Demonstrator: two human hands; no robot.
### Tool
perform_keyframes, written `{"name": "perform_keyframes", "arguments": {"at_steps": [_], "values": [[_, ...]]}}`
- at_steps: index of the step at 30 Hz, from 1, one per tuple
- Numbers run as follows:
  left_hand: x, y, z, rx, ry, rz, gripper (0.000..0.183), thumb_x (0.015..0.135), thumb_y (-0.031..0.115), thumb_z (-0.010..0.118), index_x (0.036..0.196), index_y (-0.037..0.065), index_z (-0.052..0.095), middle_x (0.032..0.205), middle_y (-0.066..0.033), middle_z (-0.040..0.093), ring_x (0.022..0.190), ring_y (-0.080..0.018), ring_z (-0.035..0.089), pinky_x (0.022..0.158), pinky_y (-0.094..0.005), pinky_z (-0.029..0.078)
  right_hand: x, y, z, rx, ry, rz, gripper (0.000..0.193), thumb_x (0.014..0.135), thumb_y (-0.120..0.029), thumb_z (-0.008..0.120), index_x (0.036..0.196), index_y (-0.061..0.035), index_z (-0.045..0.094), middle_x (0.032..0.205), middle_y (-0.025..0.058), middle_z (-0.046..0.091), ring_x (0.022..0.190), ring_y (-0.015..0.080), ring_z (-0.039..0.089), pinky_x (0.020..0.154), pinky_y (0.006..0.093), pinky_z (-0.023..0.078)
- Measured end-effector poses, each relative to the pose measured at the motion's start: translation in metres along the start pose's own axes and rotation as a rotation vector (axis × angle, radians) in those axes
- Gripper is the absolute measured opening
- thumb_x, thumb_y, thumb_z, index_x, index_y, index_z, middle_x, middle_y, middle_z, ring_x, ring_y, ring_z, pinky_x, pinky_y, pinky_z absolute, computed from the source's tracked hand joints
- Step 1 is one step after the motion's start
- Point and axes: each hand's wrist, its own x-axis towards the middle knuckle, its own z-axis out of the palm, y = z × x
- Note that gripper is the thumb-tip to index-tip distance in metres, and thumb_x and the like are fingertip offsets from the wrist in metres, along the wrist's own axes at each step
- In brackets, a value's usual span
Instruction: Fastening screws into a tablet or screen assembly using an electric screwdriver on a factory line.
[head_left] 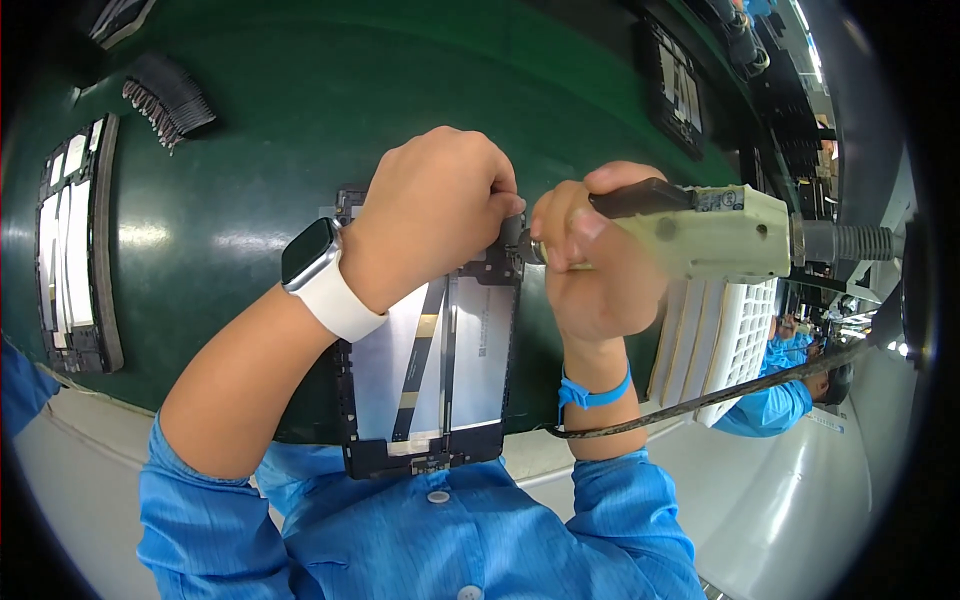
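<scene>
An opened tablet [490, 370] lies on the green work surface in front of me, its silver battery area and dark flat cables showing. My left hand [440, 195] is over its far end, thumb and fingertips pinched together near the far right corner; what they hold, if anything, is hidden. A smartwatch with a white band [350, 308] is on that wrist. My right hand [600, 260] is wrapped round a pale yellow power screwdriver [745, 240] with a black lever. The tool lies roughly level, its front end close to my left fingertips and the tablet's corner. Its exact tip cannot be made out.
Another opened tablet [75, 250] lies at the left, with a stack of dark strips [170, 97] beyond it. A further tablet [678, 85] is at the far right. A white gridded tray [745, 335] stands right of my wrist, behind a hanging cable [700, 400]. A co-worker's blue sleeve [765, 410] shows beyond.
</scene>
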Motion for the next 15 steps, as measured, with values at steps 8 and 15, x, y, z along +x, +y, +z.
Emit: {"name": "perform_keyframes", "arguments": {"at_steps": [8,15], "values": [[-0.002,-0.006,-0.001,0.003,0.133,0.166,0.006,0.073,0.01,0.07,0.073,0.007,0.074,0.077,-0.0133,0.069,0.081,-0.0332,0.066,0.072,-0.0426,0.055,-0.003,0.007,0.007,-0.036,-0.049,-0.05,0.026,0.08,0.009,0.057,0.104,0.0006,0.054,0.07,0.0074,0.057,0.055,0.0105,0.05,0.049,0.0235,0.042],[-0.095,0.038,-0.003,0.276,0.109,0.527,0.017,0.072,0.026,0.072,0.076,0.011,0.063,0.087,-0.0029,0.057,0.088,-0.0238,0.054,0.072,-0.0375,0.041,-0.003,-0.008,-0.024,-0.057,-0.015,-0.22,0.031,0.083,-0.008,0.063,0.111,0.0019,0.053,0.065,0.0054,0.05,0.054,0.0124,0.046,0.051,0.0267,0.038]]}}
